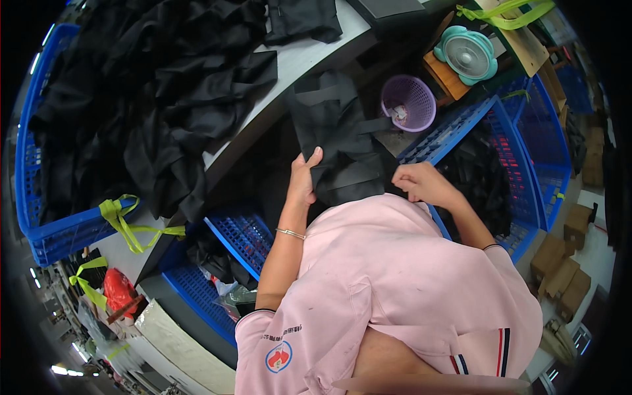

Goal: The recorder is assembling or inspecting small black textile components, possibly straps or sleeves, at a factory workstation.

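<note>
One black cloth point(339, 141), right past one pink shirt point(395, 263). Left hand point(304, 176) pinching cloth's left edge, thumb on top. Right hand point(424, 184) curled, honestly can't tell if gripping anything. One purple basket point(420, 99), one teal fan point(466, 56) beyond.

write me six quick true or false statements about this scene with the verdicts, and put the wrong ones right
1. The left hand holds black cloth. True.
2. The right hand lies flat with its fingers spread. False: its fingers are curled in.
3. In the picture, the purple basket is left of the turquoise fan. True.
4. The purple basket is packed to the rim with black cloth. False: whitish scraps show inside, and much of its inner wall is bare.
5. A bracelet circles the right forearm. False: it is on the left forearm.
6. A yellow-green strip hangs at the edge of the blue crate on the far left. True.
</note>
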### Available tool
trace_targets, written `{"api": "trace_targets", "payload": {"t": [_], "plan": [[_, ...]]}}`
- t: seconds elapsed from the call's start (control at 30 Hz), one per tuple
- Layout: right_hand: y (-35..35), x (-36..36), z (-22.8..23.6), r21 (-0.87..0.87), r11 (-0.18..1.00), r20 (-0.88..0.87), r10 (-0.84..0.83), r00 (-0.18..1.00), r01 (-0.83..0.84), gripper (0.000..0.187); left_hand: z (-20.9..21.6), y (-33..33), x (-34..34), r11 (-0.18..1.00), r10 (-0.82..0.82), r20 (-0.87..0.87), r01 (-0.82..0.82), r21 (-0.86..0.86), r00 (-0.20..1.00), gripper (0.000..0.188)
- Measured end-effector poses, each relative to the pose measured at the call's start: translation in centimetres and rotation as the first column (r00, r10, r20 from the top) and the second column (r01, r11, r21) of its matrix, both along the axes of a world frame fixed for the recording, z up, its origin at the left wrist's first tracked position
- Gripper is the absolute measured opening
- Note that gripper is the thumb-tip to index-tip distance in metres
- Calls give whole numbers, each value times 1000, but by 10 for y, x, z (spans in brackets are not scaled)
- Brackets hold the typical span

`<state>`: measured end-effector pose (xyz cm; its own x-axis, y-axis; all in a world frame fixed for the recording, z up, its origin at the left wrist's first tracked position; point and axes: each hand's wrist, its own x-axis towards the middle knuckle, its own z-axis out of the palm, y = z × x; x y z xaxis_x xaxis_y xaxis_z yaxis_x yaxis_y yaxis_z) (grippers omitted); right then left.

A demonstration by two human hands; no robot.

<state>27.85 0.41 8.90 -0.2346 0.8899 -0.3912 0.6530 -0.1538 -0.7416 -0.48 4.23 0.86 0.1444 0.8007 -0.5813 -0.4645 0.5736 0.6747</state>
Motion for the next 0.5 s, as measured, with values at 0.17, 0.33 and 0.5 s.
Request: {"api": "trace_targets", "payload": {"t": [0.17, 0.33, 0.5], "plan": [[47, 15, 16, 196, 961, -227, -148, 962, 194, 10, 8, 4, -10, 978, -208, -70, 208, -15, 976, 37], [147, -18, -14, 717, 697, 131, -92, 987, -30, 22, 27, 27, -8, 914, -385, -208, 403, 52, 899, 37], [192, -25, -76, 318, 948, 77, -57, 995, 30, 33, 30, 40, -34, 874, -456, -248, 483, 55, 855, 43]]}}
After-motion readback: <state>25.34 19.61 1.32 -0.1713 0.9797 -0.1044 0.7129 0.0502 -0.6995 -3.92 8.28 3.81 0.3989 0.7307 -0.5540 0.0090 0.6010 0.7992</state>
